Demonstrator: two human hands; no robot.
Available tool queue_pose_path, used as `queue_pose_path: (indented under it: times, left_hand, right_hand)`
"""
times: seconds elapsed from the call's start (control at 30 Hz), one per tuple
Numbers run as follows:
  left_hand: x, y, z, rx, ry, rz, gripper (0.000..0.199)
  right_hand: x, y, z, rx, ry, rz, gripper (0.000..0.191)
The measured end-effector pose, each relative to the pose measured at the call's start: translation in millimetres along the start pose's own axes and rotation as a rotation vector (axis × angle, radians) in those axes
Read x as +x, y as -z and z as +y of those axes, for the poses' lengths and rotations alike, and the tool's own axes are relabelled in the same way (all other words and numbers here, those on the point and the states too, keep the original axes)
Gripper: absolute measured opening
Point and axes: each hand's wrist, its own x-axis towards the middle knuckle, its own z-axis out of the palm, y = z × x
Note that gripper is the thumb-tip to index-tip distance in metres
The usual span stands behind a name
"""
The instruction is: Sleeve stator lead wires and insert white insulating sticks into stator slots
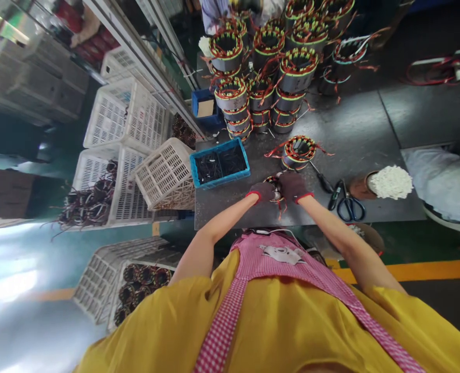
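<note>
My left hand [261,191] and my right hand [293,186] wear dark gloves with red cuffs. Both press onto a copper-wound motor stator [274,187] lying on the grey metal workbench [230,210], and they hide most of it. Red and green-banded wire ends hang from it toward me. Just beyond my right hand lies a second wound stator [299,153] with loose red leads. Blue-handled scissors [349,208] and a black-handled tool [324,182] lie to the right of my right hand.
Stacks of wound stators [276,67] stand at the bench's far end. A blue tray of black sleeves [219,163] and a cup holding white fibre [390,182] sit nearby. White crates [125,181] stand left. A co-worker's white sleeve [443,181] shows at right.
</note>
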Motion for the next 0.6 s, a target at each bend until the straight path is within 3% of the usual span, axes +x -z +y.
queue_pose_path:
  times: [0.13,0.23,0.4,0.53,0.6]
  left_hand:
    - [-2.3,-12.0,9.8,0.092,0.027,-0.019,0.039]
    - [-5.5,-21.5,12.8,0.095,0.034,0.013,0.04]
    - [-9.3,-25.1,0.1,-0.098,-0.033,0.099,0.021]
    - [-8.1,-21.8,-19.5,-0.269,-0.059,0.155,0.012]
    - [-9.0,-20.2,-30.9,-0.511,-0.047,0.266,0.013]
  right_hand:
    - [19.9,6.6,-8.9,-0.015,0.0,-0.061,0.007]
    - [28.1,9.9,-9.4,-0.021,-0.033,-0.077,0.004]
    - [26.1,10.8,-1.7,-0.038,-0.075,-0.049,0.017]
    - [-3.9,-2.0,7.6,0.024,-0.004,0.006,0.039]
    - [-21.8,-12.2,12.4,0.085,-0.068,0.044,0.051]
